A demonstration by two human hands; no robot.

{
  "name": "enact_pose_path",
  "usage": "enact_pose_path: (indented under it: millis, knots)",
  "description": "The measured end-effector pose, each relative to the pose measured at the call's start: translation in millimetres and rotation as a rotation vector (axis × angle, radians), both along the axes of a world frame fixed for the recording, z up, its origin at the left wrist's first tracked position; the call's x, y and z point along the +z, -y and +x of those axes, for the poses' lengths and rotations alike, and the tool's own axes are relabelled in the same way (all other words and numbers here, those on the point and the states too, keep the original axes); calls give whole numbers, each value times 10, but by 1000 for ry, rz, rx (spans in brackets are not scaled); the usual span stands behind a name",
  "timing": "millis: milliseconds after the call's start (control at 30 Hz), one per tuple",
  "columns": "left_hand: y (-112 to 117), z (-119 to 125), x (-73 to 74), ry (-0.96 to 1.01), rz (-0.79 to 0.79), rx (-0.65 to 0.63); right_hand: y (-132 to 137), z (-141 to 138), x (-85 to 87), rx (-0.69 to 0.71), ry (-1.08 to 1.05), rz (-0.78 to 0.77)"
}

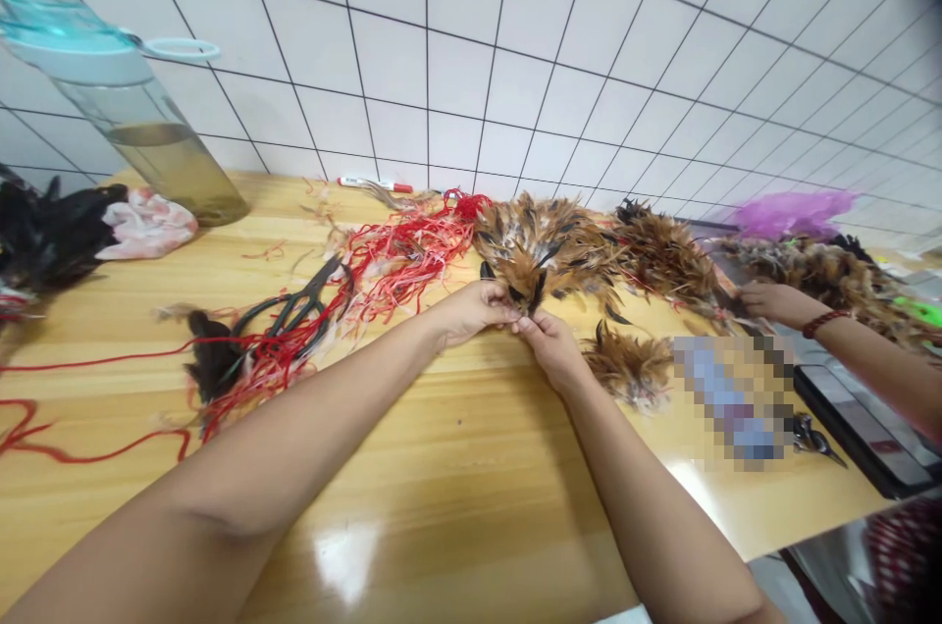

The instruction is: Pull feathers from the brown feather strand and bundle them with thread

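Observation:
My left hand and my right hand meet above the middle of the table, fingertips pinched close together. Between them stands a small bunch of feathers, brown and black, gripped at its lower end by both hands. Right behind it lies a big heap of brown feathers. Red and pale strings spread in a tangle left of my hands. A smaller brown feather bundle rests to the right of my right hand.
Black scissors lie at left among red strings, near black feathers. A water bottle leans in view by a crumpled cloth. At right, a co-worker's hand touches feathers, near a phone-like device and small scissors.

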State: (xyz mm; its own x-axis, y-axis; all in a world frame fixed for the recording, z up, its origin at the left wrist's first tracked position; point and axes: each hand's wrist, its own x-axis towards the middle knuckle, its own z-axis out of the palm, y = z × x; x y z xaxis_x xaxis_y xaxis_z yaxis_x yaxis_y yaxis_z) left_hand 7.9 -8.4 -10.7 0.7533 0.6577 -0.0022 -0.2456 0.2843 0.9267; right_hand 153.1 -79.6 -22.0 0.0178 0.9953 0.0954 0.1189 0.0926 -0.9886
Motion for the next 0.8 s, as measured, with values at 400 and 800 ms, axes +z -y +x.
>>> enact_pose_path:
  millis: [400, 800]
  knots:
    - [36, -2, 43, -79, 68, 11, -31, 28, -121, -60, 198, 84]
    - [46, -44, 26, -113, 76, 18, -1, -22, -28, -11, 48, 47]
